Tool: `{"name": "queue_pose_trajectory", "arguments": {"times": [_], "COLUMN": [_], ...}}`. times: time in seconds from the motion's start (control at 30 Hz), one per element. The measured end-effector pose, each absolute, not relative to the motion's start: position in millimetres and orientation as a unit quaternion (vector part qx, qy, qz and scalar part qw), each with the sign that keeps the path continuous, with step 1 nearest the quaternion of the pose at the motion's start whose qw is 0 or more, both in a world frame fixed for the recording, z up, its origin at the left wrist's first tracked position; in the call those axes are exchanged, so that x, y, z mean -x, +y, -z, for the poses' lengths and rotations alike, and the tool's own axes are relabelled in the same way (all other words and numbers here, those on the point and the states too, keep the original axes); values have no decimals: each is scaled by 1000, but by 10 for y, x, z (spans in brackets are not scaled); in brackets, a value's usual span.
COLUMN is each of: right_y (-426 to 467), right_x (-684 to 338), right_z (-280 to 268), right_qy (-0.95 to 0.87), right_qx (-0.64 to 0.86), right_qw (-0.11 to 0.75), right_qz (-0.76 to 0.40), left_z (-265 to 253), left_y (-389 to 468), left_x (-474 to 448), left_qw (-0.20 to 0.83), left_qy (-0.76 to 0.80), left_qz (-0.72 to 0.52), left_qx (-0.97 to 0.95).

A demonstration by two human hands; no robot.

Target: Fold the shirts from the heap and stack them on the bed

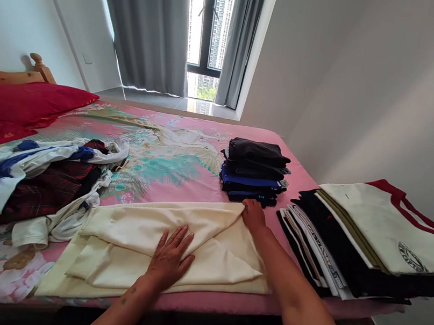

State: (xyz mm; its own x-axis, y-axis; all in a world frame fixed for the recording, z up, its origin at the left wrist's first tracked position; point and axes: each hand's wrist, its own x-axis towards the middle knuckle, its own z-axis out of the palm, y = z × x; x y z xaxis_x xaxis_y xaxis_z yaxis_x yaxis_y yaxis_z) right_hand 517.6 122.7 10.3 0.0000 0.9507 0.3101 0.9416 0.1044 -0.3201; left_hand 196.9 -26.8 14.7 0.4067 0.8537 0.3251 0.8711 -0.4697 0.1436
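A cream long-sleeved top lies partly folded along the front edge of the bed, its sleeves laid lengthwise with the cuffs at the left end. My left hand rests flat on the middle of it, fingers spread. At the top's far right corner, my right hand has its fingers curled onto the fabric edge; the fingertips are partly hidden. Loose creases run from that corner across the cloth. Just beyond my right hand stands a stack of folded dark and blue clothes.
A heap of unfolded clothes, white, blue and red plaid, lies at the left. Folded shirts are piled at the right, overhanging the bed edge. Red pillows lie at the back left on the pink floral bedsheet. Grey curtains flank a window.
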Motion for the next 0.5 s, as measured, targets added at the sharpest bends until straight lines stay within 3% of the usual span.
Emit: {"name": "queue_pose_trajectory", "arguments": {"times": [0.5], "right_y": [1423], "right_x": [-5302], "right_z": [51], "right_qy": [-668], "right_qx": [657], "right_qw": [341], "right_qz": [-79], "left_z": [-141], "left_y": [-249], "left_x": [-1973], "left_qw": [69], "left_qy": [-504], "left_qz": [185], "left_qx": [841]}}
